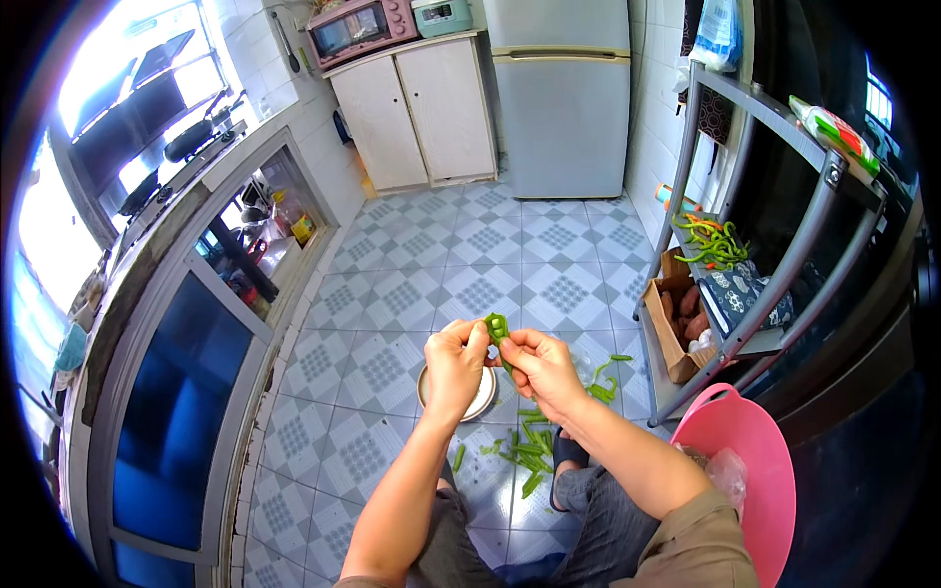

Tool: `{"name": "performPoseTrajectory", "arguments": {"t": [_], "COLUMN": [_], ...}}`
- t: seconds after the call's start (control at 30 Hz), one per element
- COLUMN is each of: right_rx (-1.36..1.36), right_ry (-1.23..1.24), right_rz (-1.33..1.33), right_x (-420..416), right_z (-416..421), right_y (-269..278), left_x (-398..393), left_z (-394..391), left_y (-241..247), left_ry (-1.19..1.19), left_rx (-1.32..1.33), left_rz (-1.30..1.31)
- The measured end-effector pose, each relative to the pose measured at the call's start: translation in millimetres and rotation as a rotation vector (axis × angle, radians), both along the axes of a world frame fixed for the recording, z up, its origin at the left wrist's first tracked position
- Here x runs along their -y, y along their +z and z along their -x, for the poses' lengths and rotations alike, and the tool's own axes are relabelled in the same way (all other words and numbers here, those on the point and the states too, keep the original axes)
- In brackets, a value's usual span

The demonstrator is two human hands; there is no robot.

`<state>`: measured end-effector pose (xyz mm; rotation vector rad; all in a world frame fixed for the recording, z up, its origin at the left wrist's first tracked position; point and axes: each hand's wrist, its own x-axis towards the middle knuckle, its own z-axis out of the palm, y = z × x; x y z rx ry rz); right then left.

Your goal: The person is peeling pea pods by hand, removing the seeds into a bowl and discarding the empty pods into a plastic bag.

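A green pea pod, split at its upper end with pale green peas showing, is held between both hands. My left hand pinches the pod's upper part between thumb and fingers. Lower down, my right hand grips the same pod. Below my left hand and partly hidden by it, a round white dish with a brown rim rests on the tiled floor. Green pods lie scattered on the floor between the feet, and a few more green pieces lie right of my right hand.
A pink plastic tub with a clear bag stands at the right. Behind it, a grey metal rack holds green and red peppers above a cardboard box. A refrigerator and white cabinet stand ahead; a counter runs along the left.
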<state>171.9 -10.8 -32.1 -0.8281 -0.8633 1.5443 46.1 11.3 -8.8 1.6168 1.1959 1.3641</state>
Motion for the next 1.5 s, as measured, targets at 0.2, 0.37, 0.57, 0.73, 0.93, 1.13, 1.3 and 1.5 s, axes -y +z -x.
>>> {"name": "performPoseTrajectory", "arguments": {"t": [0.2, 0.37, 0.57, 0.73, 0.93, 1.13, 1.3, 1.5], "right_rx": [-0.056, -0.082, -0.076, 0.238, 0.343, 0.248, 0.169, 0.439], "right_ry": [0.073, 0.093, 0.058, -0.07, -0.221, -0.252, -0.284, -0.186], "right_rz": [0.084, 0.143, 0.174, 0.047, 0.079, 0.073, 0.088, 0.035], "right_x": [-2, -4, -3, -6, -7, -9, -11, -13], "right_z": [2, 3, 9, 8, 6, 9, 9, 8], "right_y": [-10, -15, -14, -23, -22, -29, -35, -38], "left_x": [-9, -16, -24, -20, -6, -14, -13, -23], "left_z": [10, 16, 24, 12, -13, -14, -12, -6], "left_y": [-10, -20, -34, -41, -44, -66, -55, -75], "left_ry": [-0.033, -0.092, -0.184, -0.152, -0.035, 0.075, 0.002, 0.048], "left_rx": [0.028, 0.138, 0.279, 0.234, -0.052, -0.186, -0.146, -0.042], "left_rz": [0.123, 0.223, 0.335, 0.328, 0.217, -0.053, 0.171, 0.166]}}
